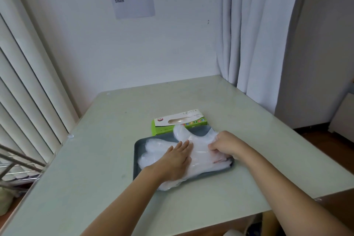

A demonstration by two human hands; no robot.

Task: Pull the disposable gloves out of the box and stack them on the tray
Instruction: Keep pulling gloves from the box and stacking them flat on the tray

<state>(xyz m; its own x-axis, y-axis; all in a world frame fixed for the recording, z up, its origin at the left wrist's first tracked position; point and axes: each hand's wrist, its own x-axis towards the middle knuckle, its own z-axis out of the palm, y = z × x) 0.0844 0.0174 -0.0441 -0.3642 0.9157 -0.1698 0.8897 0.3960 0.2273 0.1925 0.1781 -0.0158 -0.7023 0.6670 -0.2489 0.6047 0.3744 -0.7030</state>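
Hold gloves (203, 157) flat on tray (139, 145) under straight-fingered left hand (175, 161), gently smooth edge pinched in right hand (224, 144).

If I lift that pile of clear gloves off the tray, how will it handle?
Likely floppy: the gloves drape over the tray rim and crumple under the right hand. Probably light and slippery, being thin clear film; the left hand presses them flat.
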